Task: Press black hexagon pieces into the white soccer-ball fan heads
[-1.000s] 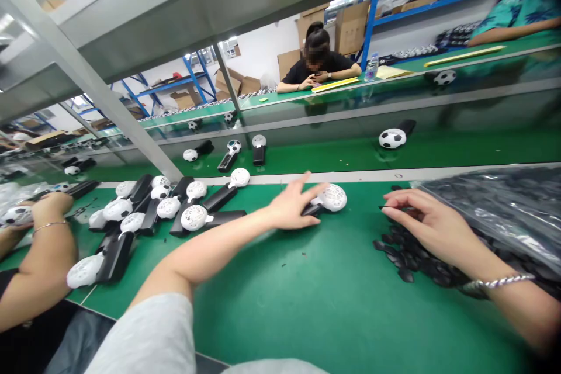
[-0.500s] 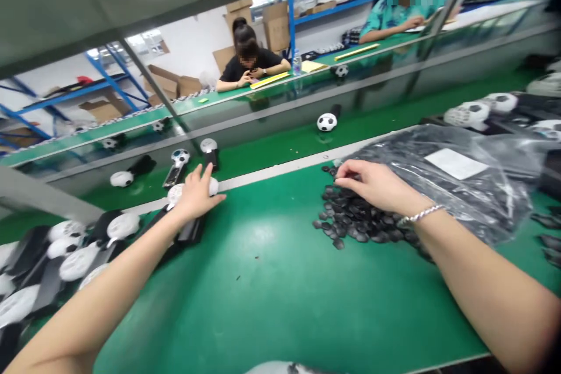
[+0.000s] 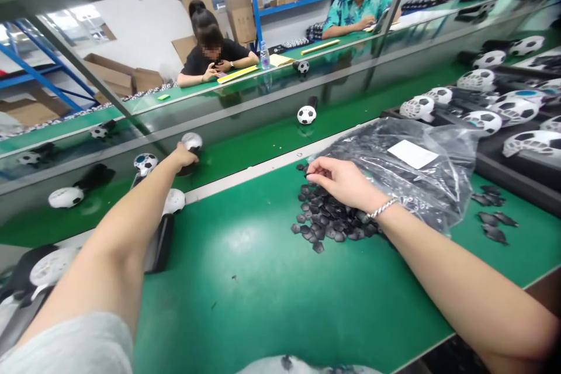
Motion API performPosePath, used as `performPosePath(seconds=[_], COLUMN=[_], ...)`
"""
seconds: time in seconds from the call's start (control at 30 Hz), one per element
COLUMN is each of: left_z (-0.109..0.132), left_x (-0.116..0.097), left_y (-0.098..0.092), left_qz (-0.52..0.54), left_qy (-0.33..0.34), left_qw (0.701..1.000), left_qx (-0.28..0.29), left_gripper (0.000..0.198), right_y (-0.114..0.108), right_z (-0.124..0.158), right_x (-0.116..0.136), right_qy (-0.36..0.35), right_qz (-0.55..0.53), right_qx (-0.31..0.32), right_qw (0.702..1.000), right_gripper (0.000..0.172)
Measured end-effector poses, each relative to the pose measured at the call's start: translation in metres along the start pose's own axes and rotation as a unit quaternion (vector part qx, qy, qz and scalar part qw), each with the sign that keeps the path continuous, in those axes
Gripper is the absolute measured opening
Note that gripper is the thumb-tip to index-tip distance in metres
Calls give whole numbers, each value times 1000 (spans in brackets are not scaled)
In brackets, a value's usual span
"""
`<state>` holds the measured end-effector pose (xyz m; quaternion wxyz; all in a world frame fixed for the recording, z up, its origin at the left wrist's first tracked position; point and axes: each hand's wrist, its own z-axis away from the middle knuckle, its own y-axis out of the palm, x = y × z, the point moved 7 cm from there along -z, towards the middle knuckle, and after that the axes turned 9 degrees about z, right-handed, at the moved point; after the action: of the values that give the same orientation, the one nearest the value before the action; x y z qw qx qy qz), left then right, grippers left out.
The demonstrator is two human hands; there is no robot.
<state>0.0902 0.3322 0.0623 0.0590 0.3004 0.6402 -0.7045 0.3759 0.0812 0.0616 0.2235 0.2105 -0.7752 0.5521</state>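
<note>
My left hand [image 3: 186,158] reaches out over the conveyor belt, fingers closed on a white soccer-ball-shaped unit [image 3: 191,141]. Its dark lower part is mostly covered by the hand. My right hand [image 3: 337,180] hovers at the upper edge of a heap of small black pentagon pieces [image 3: 335,216], thumb and forefinger pinched on a small black piece [image 3: 308,175]. Another ball unit [image 3: 145,162] lies on the belt left of my left hand. Just below it, at the bench edge, a white ball unit [image 3: 174,201] with a black body is partly hidden by my forearm.
A clear plastic bag [image 3: 394,163] with a white label lies behind the heap. Trays of ball units [image 3: 482,123] stand at the right. Loose black pieces [image 3: 493,216] lie near them. Across the belt [image 3: 245,146], two people sit at another bench.
My left hand has moved forward from the bench-edge units and closed on a ball unit on the belt. The right hand stays at the heap, still pinching. The view has shifted right.
</note>
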Motion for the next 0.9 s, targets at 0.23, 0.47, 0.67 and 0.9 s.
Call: performPosePath(seconds=[0.23, 0.47, 0.67, 0.9], left_z=[133, 194, 168, 169], left_x=[-78, -102, -121, -118], left_y=[51, 94, 112, 116], left_qz=[54, -26, 44, 58], left_qy=[170, 184, 227, 215], left_qw=[972, 973, 963, 967], left_qx=[153, 134, 138, 127], left_gripper=[85, 86, 82, 87], right_y=[24, 42, 52, 63], right_z=[11, 21, 27, 31], right_x=[18, 33, 44, 52], right_qy=[-30, -68, -166, -188], right_qz=[-63, -80, -32, -33], right_qx=[34, 66, 39, 28], right_qw=[997, 992, 985, 981], right_gripper=[10, 12, 6, 6])
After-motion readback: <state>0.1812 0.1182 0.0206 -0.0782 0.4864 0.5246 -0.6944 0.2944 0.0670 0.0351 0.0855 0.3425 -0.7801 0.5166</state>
